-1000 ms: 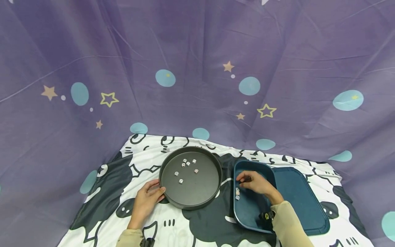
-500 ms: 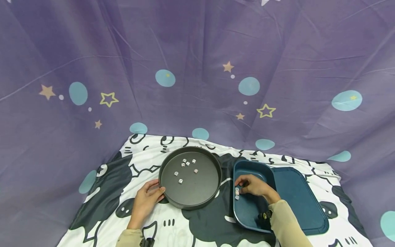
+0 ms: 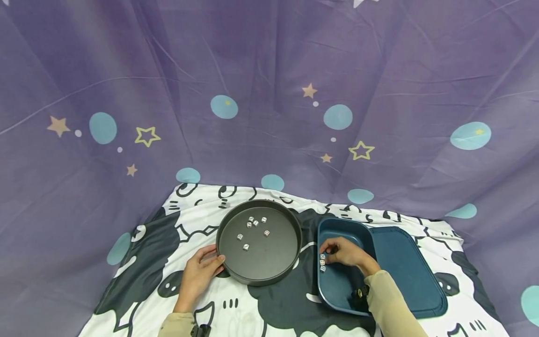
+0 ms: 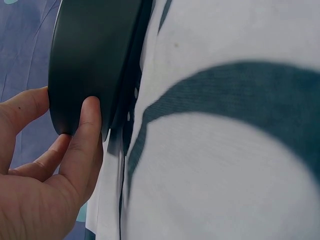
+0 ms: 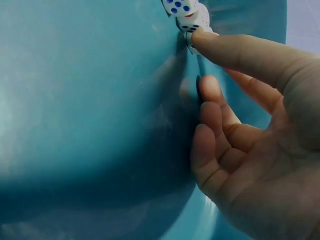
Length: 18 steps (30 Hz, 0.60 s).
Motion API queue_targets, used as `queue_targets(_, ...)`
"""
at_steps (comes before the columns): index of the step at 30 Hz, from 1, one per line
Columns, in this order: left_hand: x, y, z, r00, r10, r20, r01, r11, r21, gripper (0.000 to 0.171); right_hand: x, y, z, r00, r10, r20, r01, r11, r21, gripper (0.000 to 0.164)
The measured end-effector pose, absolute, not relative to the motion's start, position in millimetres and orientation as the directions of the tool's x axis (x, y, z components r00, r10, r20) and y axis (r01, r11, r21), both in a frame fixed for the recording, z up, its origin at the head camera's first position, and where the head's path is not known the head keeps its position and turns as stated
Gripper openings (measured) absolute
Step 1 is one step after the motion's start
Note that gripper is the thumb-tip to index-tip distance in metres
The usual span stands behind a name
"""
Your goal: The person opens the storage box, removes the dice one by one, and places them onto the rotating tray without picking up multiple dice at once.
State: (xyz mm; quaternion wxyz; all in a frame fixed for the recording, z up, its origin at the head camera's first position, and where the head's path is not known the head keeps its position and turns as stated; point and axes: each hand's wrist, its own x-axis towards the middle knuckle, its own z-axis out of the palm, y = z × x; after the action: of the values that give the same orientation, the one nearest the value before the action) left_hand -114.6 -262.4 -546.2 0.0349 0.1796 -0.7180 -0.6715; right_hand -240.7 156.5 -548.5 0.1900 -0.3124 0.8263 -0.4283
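White dice (image 3: 246, 247) lie scattered on the floor of a dark round pan (image 3: 273, 267) in the head view. My left hand (image 3: 200, 274) holds the pan's left side, thumb at the rim and fingers against the outer wall (image 4: 92, 55). Inside a blue rectangular tub (image 3: 337, 292), three dice (image 3: 322, 262) stand in a row along the left wall. At the far end of that row my right hand (image 3: 346, 253) pinches a die (image 5: 192, 45). The thumb tip touches it, the index finger is partly hidden behind the thumb, and the remaining fingers are curled.
A flat blue lid (image 3: 410, 271) lies to the right of the tub, partly behind the right forearm. Pan and tub rest on a black-and-white patterned cloth (image 3: 236, 318). A purple curtain (image 3: 269, 140) hangs behind.
My right hand has come down and nearer to the row of dice in the tub, thumb and finger now at its far end. The left hand stays at the pan.
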Motion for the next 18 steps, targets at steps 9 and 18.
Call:
queue_targets(9,-115,-263,-546,-0.934,-0.304,-0.187,-0.208,0.037,0.978,0.049,-242,159,-546,-0.741,-0.668,-0.062,-0.312,0.425,-0.85,0.02)
queue_targets(18,-115,-262,-546,-0.931,-0.306,-0.199,-0.219,0.034,0.975,0.05,-240,164,-535,-0.757,-0.653,-0.038,-0.294,0.391,-0.872,0.017)
